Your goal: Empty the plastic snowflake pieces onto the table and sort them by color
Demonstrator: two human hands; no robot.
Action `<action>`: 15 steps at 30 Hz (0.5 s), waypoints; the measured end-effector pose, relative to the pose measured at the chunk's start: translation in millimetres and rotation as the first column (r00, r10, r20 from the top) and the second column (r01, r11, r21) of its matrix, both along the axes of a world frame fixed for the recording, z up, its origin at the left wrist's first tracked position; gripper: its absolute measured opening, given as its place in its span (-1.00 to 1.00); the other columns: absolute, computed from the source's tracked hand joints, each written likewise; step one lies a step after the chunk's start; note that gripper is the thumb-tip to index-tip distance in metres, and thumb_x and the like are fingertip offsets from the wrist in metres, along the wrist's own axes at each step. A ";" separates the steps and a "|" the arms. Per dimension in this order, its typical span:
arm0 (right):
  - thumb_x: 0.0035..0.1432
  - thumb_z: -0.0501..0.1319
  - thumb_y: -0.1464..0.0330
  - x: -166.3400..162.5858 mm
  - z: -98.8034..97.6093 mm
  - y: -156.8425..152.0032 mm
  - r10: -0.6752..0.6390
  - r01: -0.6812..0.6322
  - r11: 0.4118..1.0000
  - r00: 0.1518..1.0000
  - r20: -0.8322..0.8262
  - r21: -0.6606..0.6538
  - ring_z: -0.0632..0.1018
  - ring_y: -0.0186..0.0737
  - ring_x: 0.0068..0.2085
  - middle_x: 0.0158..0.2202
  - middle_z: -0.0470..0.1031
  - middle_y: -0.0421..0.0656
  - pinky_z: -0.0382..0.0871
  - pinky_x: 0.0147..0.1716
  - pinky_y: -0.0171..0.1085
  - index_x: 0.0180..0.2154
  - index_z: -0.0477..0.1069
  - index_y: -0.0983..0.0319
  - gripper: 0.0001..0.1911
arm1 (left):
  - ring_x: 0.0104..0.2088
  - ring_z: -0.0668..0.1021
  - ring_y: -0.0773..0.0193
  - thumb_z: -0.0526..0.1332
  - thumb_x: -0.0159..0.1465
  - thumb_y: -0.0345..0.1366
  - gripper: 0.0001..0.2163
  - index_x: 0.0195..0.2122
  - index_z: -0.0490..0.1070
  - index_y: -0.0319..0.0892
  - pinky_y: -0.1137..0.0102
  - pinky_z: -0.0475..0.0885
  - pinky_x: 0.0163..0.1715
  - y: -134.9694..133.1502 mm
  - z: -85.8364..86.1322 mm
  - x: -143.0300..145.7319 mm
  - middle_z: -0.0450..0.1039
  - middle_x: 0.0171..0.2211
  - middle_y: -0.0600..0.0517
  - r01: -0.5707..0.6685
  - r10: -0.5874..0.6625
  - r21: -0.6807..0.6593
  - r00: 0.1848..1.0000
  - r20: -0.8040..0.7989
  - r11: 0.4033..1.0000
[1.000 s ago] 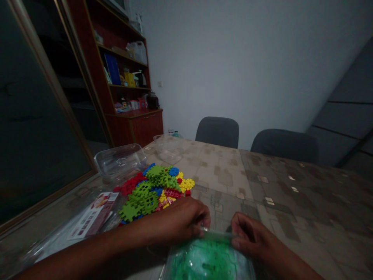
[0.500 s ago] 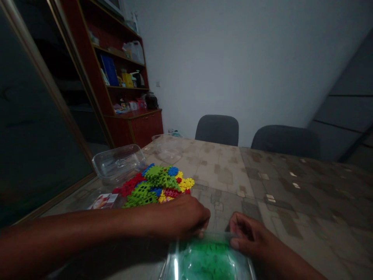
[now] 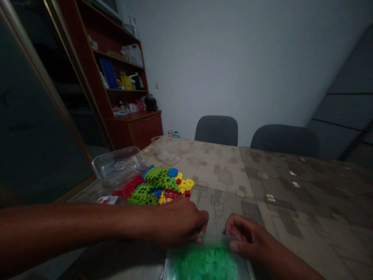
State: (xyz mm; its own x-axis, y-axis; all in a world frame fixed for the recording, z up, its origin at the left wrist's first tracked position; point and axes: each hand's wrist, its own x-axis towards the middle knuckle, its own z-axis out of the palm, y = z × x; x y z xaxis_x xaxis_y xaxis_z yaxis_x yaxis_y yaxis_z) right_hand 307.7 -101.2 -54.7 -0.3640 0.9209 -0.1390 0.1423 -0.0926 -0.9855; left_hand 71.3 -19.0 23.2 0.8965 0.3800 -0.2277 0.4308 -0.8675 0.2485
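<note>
A clear plastic box (image 3: 206, 263) with green contents stands at the bottom of the view, cut off by the lower edge. At its far left corner, my left hand (image 3: 186, 222) is closed, thumb and fingertips pinching the rim. My right hand (image 3: 247, 236) curls round the far right corner, with its thumb on top of the rim. Whether the rim belongs to a lid or to the box itself, I cannot tell. Beyond my left wrist lies a pile of green, red, blue and yellow plastic interlocking pieces (image 3: 159, 182), partly hidden by the wrist.
Left of the pile, a clear plastic tray (image 3: 118, 163) is tilted, and another clear container (image 3: 166, 147) sits farther back. A printed label (image 3: 107, 200) shows beside my left forearm. Two grey chairs (image 3: 216, 129) stand past the patterned tabletop (image 3: 221, 173); a red cabinet (image 3: 145, 128) is at the left.
My right hand has shifted slightly left along the rim. The left forearm sits a little higher and covers more of the printed label. Both hands stay at the box.
</note>
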 end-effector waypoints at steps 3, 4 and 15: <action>-0.04 0.36 -0.11 2.3 -10.1 0.4 -0.055 0.053 0.998 0.995 -0.078 -0.028 0.14 -0.32 -0.44 -0.50 0.11 -0.35 -0.02 -0.45 -0.32 -0.37 0.27 0.16 -0.47 | -0.43 0.53 0.15 0.18 0.36 -0.27 -0.92 -0.19 0.39 -0.13 0.41 0.22 -0.53 3.1 -5.8 -1.5 0.52 -0.41 0.01 -0.121 0.120 -0.001 0.988 0.095 0.993; -0.04 0.38 -0.10 3.2 -13.6 0.8 -0.075 0.072 0.997 0.992 -0.098 -0.030 0.13 -0.33 -0.44 -0.50 0.11 -0.36 -0.03 -0.45 -0.32 -0.36 0.27 0.17 -0.47 | -0.42 0.53 0.16 0.17 0.36 -0.26 -0.92 -0.19 0.39 -0.13 0.42 0.23 -0.50 5.1 -7.3 -2.5 0.52 -0.40 0.02 -0.140 0.142 -0.025 0.981 0.133 0.990; 0.19 0.25 -0.01 -2.8 -13.2 0.6 -0.213 0.213 0.977 0.975 -0.057 -0.003 0.32 -0.23 -0.32 -0.40 0.26 -0.28 0.15 -0.31 -0.27 -0.27 0.38 0.17 -0.63 | -0.56 0.49 0.30 0.18 0.31 0.13 -0.61 -0.29 0.29 -0.14 0.49 0.25 -0.53 15.8 -24.9 -14.3 0.35 -0.63 0.20 -0.135 0.453 -0.840 0.880 0.141 0.525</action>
